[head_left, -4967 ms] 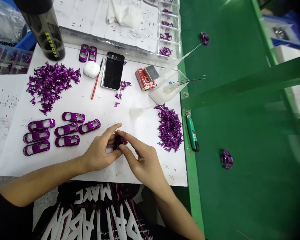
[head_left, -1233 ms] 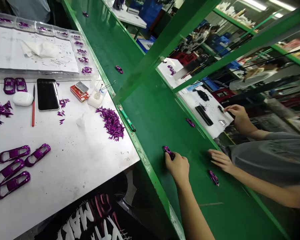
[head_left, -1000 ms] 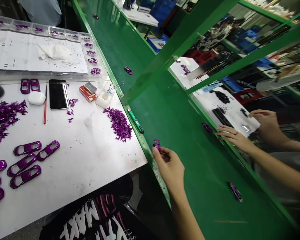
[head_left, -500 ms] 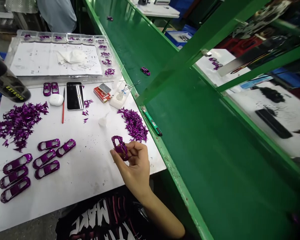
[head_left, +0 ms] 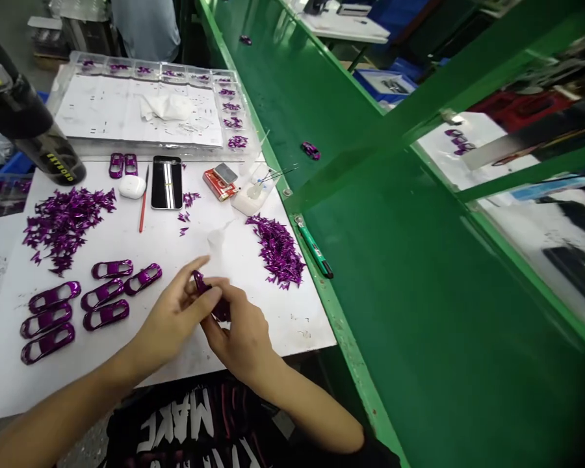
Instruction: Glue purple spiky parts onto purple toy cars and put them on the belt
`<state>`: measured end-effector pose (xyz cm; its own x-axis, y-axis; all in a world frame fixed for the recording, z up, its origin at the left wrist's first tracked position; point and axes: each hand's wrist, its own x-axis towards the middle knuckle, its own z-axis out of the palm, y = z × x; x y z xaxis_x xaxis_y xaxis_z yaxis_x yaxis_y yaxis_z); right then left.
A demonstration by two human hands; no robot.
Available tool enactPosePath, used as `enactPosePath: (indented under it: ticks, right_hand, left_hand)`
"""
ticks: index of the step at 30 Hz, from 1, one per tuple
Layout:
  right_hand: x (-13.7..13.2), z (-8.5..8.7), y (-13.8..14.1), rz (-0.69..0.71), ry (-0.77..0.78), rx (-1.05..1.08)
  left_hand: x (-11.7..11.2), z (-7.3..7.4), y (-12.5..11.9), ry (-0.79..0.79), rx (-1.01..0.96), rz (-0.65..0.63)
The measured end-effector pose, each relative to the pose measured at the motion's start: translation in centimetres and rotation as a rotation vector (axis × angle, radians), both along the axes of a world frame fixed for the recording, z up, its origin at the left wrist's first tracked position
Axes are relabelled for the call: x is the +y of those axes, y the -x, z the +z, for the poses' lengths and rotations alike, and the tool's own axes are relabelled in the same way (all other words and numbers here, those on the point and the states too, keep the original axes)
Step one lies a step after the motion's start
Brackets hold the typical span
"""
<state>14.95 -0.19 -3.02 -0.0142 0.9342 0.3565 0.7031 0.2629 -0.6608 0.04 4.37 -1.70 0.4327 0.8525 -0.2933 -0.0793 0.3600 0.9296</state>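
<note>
A shiny purple toy car body (head_left: 221,311) is between my two hands above the white table, mostly covered by fingers. My right hand (head_left: 244,335) is closed around it from the right. My left hand (head_left: 173,318) grips it from the left, thumb across its top and index finger stretched past it. Whether a small part is also between the fingers I cannot tell. Several similar car bodies (head_left: 106,313) lie in groups left of my hands. One pile of small pointed purple parts (head_left: 279,253) lies to the right, another pile (head_left: 68,224) at the far left.
Behind my hands are a phone (head_left: 166,183), a red pen-like tool (head_left: 142,211), a white earbud case (head_left: 132,188) and a red box (head_left: 219,184). A dark bottle (head_left: 53,146) stands left. A green cutter (head_left: 314,248) rests on the edge of the green conveyor (head_left: 394,292).
My left hand has come in from outside the view and taken hold of the toy car body, which my right hand held alone before. The view has shifted somewhat left.
</note>
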Motion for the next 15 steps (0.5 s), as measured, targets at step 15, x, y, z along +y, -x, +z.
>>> enactPosePath:
  ticks: [15]
  right_hand:
    - [10.5,-3.2,-5.1,0.008,0.402,0.332]
  left_hand:
    - [1.7,-4.7,-0.2,0.395,-0.435,0.130]
